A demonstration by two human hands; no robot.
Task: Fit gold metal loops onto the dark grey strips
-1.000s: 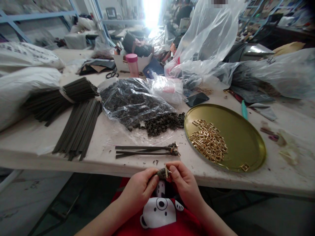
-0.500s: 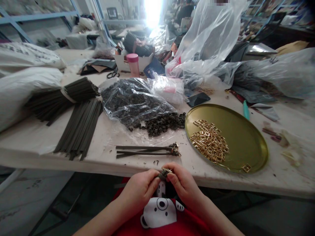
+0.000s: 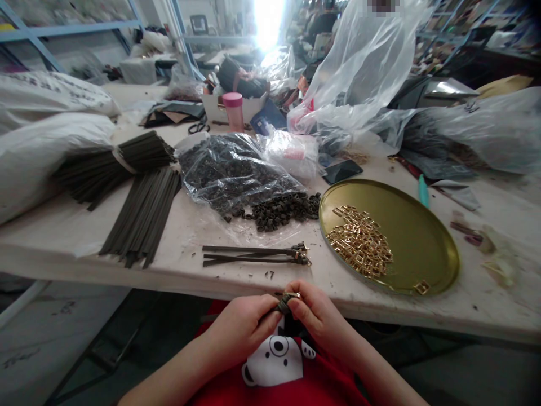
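Note:
Both hands meet just in front of the table's near edge, above the lap. Between their fingertips is a dark olive strap with a small gold-coloured buckle at its end. My left hand pinches the strap from the left. My right hand grips the buckle end, and its fingers partly cover the metal. On the table just beyond lie several finished-looking buckled straps, their buckles to the right. Gold buckles are heaped on the left part of a round brass-coloured tray.
Small dark loops spill from a clear plastic bag mid-table. Bundled dark strips lie at left beside white sacks. A phone, a pink-lidded bottle, scissors and a turquoise-handled tool sit farther back.
The hands stay together at nearly the same place, with the strap and buckle turned slightly between the fingers. The whole view has shifted a little.

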